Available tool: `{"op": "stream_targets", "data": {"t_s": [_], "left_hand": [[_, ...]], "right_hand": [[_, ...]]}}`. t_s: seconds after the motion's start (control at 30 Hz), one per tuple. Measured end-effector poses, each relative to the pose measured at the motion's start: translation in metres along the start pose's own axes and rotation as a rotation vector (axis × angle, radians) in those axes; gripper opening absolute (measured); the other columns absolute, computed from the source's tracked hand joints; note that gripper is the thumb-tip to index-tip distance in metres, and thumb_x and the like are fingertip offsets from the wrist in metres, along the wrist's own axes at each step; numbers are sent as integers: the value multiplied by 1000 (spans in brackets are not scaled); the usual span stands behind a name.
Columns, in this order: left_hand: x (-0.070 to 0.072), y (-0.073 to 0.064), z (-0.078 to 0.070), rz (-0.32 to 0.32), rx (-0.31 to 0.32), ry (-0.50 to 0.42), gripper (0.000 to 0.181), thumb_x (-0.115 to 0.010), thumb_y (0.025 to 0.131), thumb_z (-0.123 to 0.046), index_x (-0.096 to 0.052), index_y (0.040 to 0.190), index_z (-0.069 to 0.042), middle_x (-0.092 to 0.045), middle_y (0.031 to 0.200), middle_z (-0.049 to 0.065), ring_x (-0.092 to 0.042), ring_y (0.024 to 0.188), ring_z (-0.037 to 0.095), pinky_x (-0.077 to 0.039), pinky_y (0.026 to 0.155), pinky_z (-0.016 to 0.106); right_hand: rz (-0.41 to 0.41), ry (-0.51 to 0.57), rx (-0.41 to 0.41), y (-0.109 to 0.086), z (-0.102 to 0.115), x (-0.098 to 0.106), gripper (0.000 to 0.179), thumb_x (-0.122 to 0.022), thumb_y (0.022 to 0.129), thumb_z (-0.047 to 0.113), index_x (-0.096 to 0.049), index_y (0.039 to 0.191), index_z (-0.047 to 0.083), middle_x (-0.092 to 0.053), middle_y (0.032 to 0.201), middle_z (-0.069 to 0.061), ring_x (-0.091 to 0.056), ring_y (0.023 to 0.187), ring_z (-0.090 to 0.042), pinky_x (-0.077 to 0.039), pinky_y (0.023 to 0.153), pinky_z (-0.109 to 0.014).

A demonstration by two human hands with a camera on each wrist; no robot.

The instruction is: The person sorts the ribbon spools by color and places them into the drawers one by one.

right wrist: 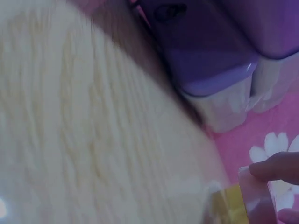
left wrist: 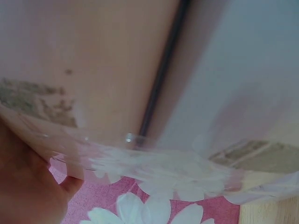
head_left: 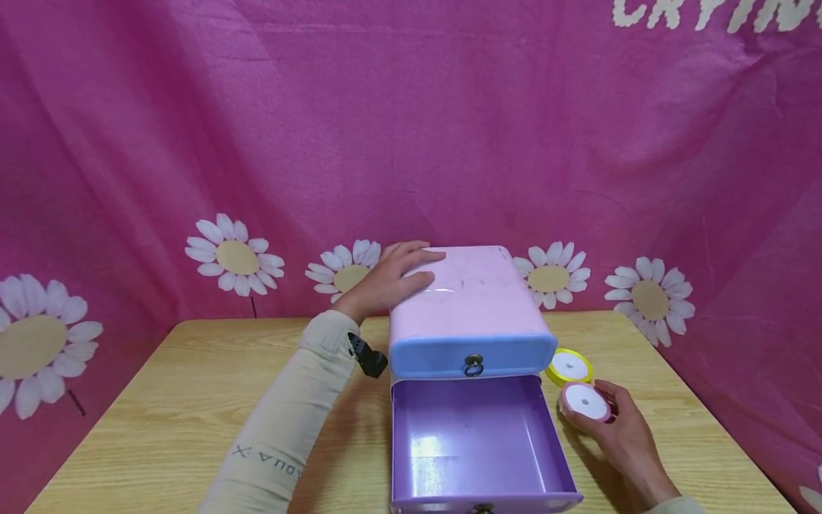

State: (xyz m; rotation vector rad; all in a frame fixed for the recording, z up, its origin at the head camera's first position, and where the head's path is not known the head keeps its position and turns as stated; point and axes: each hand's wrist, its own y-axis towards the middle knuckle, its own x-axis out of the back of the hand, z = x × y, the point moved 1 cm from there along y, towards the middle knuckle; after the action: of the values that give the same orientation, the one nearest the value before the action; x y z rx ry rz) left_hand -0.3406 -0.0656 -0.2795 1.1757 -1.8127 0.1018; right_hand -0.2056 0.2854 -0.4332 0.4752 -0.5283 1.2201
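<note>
A small drawer cabinet with a pink top (head_left: 472,300) stands on the table. Its blue upper drawer (head_left: 430,358) is closed, while the purple lower drawer (head_left: 475,442) is pulled out with nothing inside. My left hand (head_left: 388,282) rests on the cabinet's top left edge, fingers laid over the surface. To the right of the cabinet, my right hand (head_left: 623,439) grips a pink ribbon roll (head_left: 586,402) between thumb and fingers. Just behind it sits a yellow ribbon roll (head_left: 570,366). Both rolls show edge-on in the right wrist view, the pink one (right wrist: 258,198) nearer.
The wooden table (head_left: 160,428) extends on both sides of the cabinet. A pink cloth with daisies (head_left: 411,143) hangs behind and beside it. Small ring pulls (head_left: 473,365) stick out from the drawer fronts.
</note>
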Motion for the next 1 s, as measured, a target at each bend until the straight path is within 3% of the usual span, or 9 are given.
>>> {"op": "stream_targets", "data": {"t_s": [0.37, 0.7, 1.0], "left_hand": [[0, 0, 0, 1, -1, 2, 42, -50, 89, -37, -48, 131, -28, -32, 141, 2, -16, 131, 17, -19, 103, 47], [0, 1, -1, 4, -6, 8, 43, -49, 90, -37, -48, 131, -28, -32, 141, 0, -16, 131, 17, -18, 103, 46], [0, 0, -1, 1, 10, -3, 42, -50, 89, -37, -48, 131, -29, -31, 142, 1, -15, 131, 16, -18, 103, 48]], "right_hand": [[-38, 7, 140, -29, 29, 20, 70, -72, 74, 38, -40, 129, 9, -47, 123, -9, -43, 104, -17, -37, 76, -18], [-11, -40, 172, -57, 60, 43, 64, -70, 75, 41, -42, 128, 21, -48, 121, 0, -44, 98, 0, -39, 74, -12], [34, -4, 322, -81, 87, 48, 64, -75, 73, 30, -42, 127, 24, -49, 118, 5, -48, 99, 3, -41, 75, -10]]}}
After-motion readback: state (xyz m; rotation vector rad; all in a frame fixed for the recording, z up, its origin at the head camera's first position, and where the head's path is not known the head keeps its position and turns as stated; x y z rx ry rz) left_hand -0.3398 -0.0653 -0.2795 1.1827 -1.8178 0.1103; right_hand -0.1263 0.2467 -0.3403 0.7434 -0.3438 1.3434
